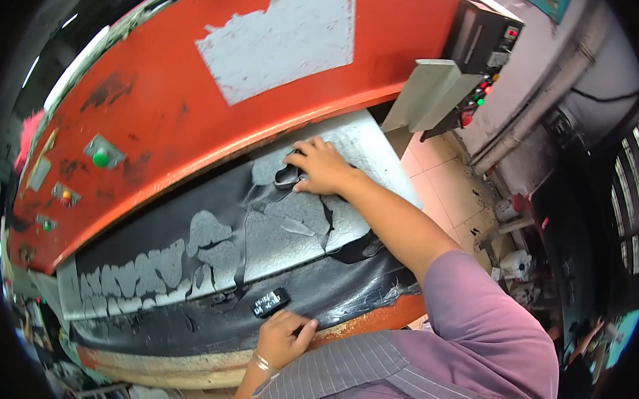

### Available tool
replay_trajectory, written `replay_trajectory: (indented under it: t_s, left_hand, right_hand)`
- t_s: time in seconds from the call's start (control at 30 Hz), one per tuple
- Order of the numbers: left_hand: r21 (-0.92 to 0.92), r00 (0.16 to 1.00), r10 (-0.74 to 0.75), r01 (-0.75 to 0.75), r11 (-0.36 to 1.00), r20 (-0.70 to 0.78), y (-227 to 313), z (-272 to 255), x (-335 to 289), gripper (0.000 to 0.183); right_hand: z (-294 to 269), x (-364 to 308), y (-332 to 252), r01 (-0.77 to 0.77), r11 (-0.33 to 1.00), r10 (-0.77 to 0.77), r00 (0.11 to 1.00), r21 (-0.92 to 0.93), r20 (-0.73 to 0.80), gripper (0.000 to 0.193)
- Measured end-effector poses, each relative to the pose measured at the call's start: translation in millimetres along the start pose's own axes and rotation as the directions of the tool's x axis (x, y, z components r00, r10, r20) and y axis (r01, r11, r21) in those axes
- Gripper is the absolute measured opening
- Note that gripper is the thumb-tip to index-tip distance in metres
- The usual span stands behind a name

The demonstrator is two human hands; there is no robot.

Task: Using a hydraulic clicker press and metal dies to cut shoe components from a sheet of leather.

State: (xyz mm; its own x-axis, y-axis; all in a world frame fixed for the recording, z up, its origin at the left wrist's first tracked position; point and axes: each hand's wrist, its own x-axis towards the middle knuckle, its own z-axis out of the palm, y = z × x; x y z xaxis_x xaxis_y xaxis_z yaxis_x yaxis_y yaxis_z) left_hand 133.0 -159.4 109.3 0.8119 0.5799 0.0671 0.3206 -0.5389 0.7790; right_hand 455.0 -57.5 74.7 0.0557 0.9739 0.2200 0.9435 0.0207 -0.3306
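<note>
On a pale, worn cutting board (363, 143) lies a black sheet of material (147, 216) with many curved pieces cut out, leaving ragged strips. Reaching far over the board, my right hand (323, 169) grips a small black hollow cutting die (287, 176) by its side, at the sheet's remaining right part. Its lower edge is partly hidden by my fingers. My left hand (282, 339) rests at the near edge with fingers loosely curled and nothing visible in them. Just beyond it, a second black cutting die (269, 302) with white markings sits on a dark, shiny cover (339, 292).
A big orange press beam (164, 128) spans above the board, with a green button (100, 158) on its face. At the right stand a metal bracket (430, 96) and a black control box (481, 36). Loose black scraps (358, 249) hang along the board's near edge.
</note>
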Motion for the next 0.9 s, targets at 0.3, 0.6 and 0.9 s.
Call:
replay_trajectory:
  t_s: [0.3,0.6,0.9]
  left_hand:
    - [-0.156,0.984,0.02,-0.048,0.987,-0.18,20.3,28.6,8.2,0.009]
    - [-0.391,0.995,-0.035,-0.005,0.92,-0.093,10.1,47.7,-16.4,0.083]
    - [0.06,0.757,-0.374,0.476,0.877,-0.536,-28.1,3.4,-141.5,0.014]
  right_hand:
    - [-51.6,-96.2,37.4,0.135,0.435,0.563,0.731,0.89,-0.386,0.046]
    - [-14.9,-214.8,-112.7,0.111,0.471,-0.181,0.983,0.875,-0.028,0.034]
    - [-17.2,-203.8,-125.0,0.117,0.86,-0.257,0.94,0.496,0.223,0.046]
